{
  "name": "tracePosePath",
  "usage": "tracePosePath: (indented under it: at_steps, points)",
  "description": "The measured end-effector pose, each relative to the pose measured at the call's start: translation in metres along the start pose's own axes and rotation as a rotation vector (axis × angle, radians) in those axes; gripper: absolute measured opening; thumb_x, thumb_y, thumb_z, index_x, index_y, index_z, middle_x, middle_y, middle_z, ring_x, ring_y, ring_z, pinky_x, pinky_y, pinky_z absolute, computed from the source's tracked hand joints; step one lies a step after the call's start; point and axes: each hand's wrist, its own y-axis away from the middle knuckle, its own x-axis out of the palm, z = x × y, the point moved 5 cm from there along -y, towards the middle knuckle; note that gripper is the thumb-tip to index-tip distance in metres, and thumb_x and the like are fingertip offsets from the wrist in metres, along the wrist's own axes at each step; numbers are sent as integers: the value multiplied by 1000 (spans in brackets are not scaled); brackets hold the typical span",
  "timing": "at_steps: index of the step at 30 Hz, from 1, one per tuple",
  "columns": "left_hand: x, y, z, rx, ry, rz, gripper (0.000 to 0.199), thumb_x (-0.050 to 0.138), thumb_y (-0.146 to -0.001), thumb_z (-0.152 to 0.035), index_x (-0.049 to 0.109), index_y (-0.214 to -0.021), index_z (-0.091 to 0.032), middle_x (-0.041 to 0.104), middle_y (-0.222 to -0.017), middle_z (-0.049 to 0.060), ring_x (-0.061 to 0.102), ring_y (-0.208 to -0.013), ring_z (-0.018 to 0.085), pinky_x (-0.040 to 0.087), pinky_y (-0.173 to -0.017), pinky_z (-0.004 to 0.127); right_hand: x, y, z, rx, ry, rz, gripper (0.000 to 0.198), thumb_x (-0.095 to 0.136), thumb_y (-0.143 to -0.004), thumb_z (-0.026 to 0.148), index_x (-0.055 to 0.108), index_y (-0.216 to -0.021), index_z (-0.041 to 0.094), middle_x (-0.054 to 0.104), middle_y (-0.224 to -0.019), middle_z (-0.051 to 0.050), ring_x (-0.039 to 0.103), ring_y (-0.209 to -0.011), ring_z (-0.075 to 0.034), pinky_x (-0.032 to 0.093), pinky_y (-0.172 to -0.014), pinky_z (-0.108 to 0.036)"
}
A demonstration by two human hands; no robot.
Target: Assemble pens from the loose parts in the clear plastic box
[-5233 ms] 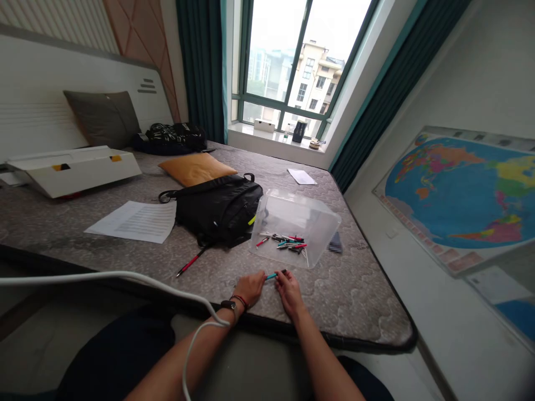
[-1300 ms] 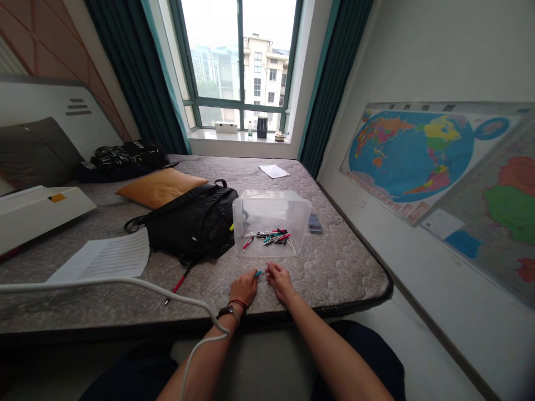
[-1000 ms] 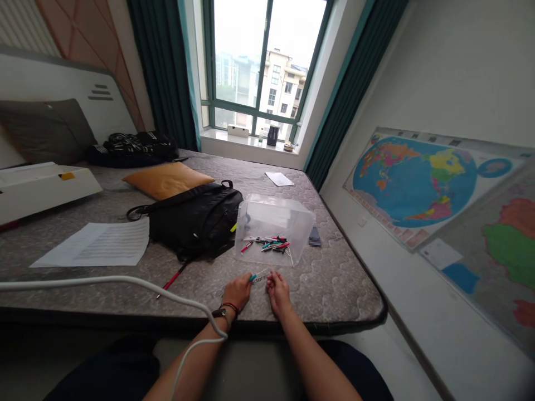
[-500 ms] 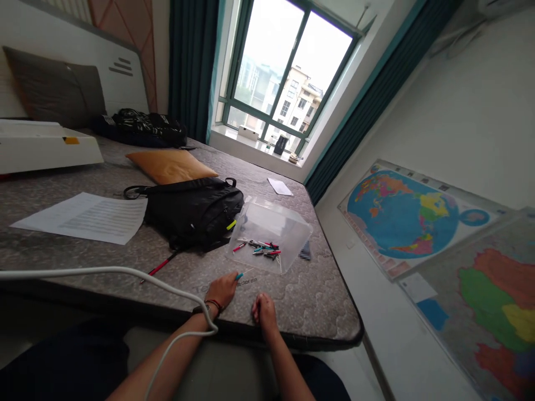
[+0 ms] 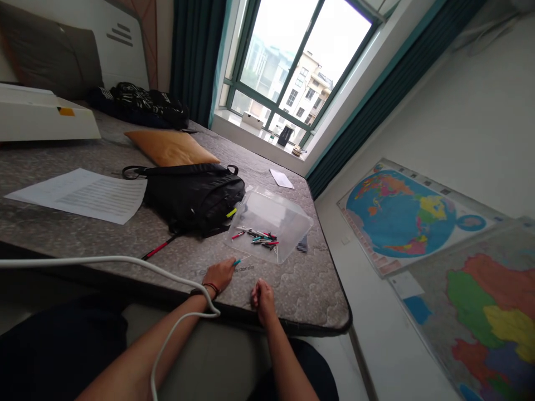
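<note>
My left hand (image 5: 219, 274) rests on the bare mattress (image 5: 311, 301) near its front edge, fingers closed around a pen; only the pen's teal end (image 5: 237, 262) pokes out past them. To its right, my right hand (image 5: 263, 298) lies on the mattress with curled fingers, and whatever may be inside them is hidden. Just beyond both hands stands a clear plastic box (image 5: 288, 214). Several pens (image 5: 264, 240) in red, teal, black and white lie jumbled in it.
A black backpack (image 5: 192, 197) lies left of the box, with a red-and-black pen (image 5: 157, 248) before it. Farther left are a printed sheet (image 5: 83, 195), an orange envelope (image 5: 171, 147) and a white case (image 5: 37, 114). A white cable (image 5: 125, 259) crosses over my left forearm.
The view has tilted a little, so the bed and box sit higher in the picture. Both hands keep nearly the same place on the mattress, the left still with the pen.
</note>
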Motion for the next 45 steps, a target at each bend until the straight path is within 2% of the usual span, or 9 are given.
tracePosePath:
  at_steps: [4, 10, 16, 27, 36, 39, 45]
  points:
    - [1, 0, 1, 15, -17, -9, 31, 29, -101, -39, 56, -109, -27, 70, -106, 5, 67, -93, 22, 43, -72, 29, -1, -1, -3, -12, -83, -24, 40, 62, -78, 57, 49, -68, 20, 57, -54, 4, 39, -37, -6, 25, -35, -17]
    - [1, -1, 2, 9, -14, 2, 31, 28, -101, -39, 55, -111, -27, 69, -108, 6, 66, -95, 22, 44, -75, 31, -3, -4, -8, 12, -208, -26, 35, 65, -76, 53, 53, -74, 19, 63, -60, 1, 49, -42, -7, 35, -40, -17]
    - [-1, 0, 1, 14, -14, 3, 35, 26, -101, -42, 55, -111, -26, 70, -107, 6, 67, -93, 22, 45, -73, 31, 1, -4, -4, -3, -141, -1, 42, 71, -73, 54, 59, -93, 19, 62, -61, 3, 49, -42, -7, 35, -39, -16]
    - [1, -1, 1, -2, -3, 17, 37, 25, -101, -44, 56, -111, -27, 69, -106, 7, 66, -93, 22, 44, -76, 32, 0, -1, -5, -52, -85, -102, 40, 55, -81, 59, 47, -73, 21, 59, -53, 3, 44, -35, -7, 29, -32, -16]
    - [2, -1, 2, -3, 4, 15, 34, 28, -101, -42, 56, -112, -28, 69, -109, 6, 66, -96, 22, 44, -77, 31, 2, 1, -2, 0, -31, -72, 46, 57, -80, 61, 44, -61, 21, 48, -43, 7, 29, -29, -4, 17, -29, -17]
    - [1, -1, 1, 3, -3, 3, 34, 28, -101, -43, 56, -112, -27, 70, -110, 6, 67, -96, 22, 44, -75, 30, 1, 1, -2, -11, -66, -86, 45, 59, -80, 60, 44, -62, 21, 52, -45, 5, 32, -29, -5, 18, -29, -16]
    - [-2, 0, 0, -1, -11, 6, 36, 27, -101, -44, 56, -113, -26, 70, -109, 7, 67, -94, 23, 44, -74, 31, -1, -1, -4, -2, -165, -68, 41, 61, -78, 59, 49, -72, 20, 62, -55, 1, 46, -37, -7, 30, -34, -16]
